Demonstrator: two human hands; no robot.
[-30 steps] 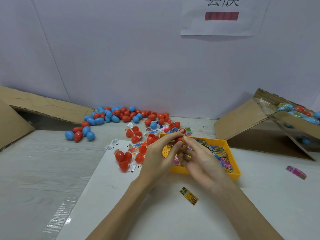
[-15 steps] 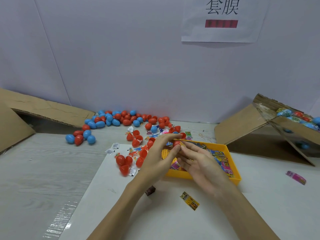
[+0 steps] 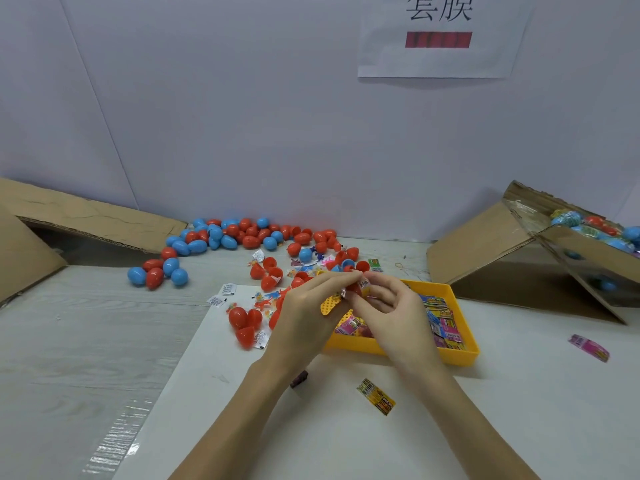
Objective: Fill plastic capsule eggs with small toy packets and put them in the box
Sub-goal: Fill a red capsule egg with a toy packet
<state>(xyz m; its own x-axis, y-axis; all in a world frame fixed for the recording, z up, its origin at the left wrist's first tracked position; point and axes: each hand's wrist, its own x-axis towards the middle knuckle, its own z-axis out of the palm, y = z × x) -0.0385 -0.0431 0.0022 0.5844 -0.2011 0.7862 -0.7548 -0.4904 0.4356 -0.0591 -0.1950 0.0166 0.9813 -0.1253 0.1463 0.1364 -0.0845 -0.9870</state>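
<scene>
Red capsule egg [image 3: 352, 289] sits pinched between fingers [image 3: 341, 278] of left hand [image 3: 308, 317] and right hand [image 3: 394, 313], a small packet [image 3: 364, 284] at its mouth, above yellow tray [image 3: 460, 355] near centre. Both hands curl round it. Likely light, stiff, slick shell; grip at the seam. Long axis unclear, mostly hidden. Box [image 3: 485, 244] stands far right on the counter [image 3: 69, 341].

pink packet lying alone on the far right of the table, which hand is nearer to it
Right. The right hand is over the yellow tray, well short of the pink packet; the left hand is farther away, beyond the tray's other end.
</scene>
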